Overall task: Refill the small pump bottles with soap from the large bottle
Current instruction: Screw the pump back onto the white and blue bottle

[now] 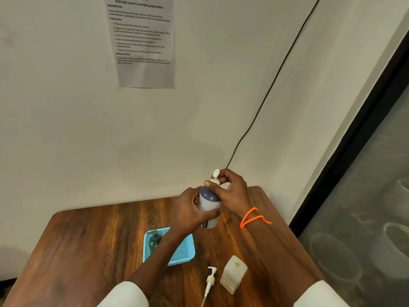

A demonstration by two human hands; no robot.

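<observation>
A person's two bare hands hold a small pump bottle with a rounded grey-blue shoulder and pale plastic body (209,206) in the air above the far side of a dark brown wooden table (93,235), close to a plain wall.

The left hand (189,210) is wrapped closed around the bottle's body, with the fingers curled over its front. The right hand (231,191), with an orange cord bracelet (252,218) at the wrist, is closed around the white pump head (215,177) at the bottle's neck, with the thumb pressed on the shoulder. It looks like the pump is being screwed on or off; which one cannot be told.

The bottle appears light, rigid and smooth, so it is likely slippery if soap has run down it. The body is the place to grip firmly, while the collar under the nozzle is best for twisting.

On the table below, a light blue mesh plastic basket (181,251) holds a dark green pump bottle (153,240). Nearer the person stands a squarish, translucent pale yellow bottle with an open top (233,273), and just beside it lies a loose white pump with its long dip tube (209,282).
</observation>
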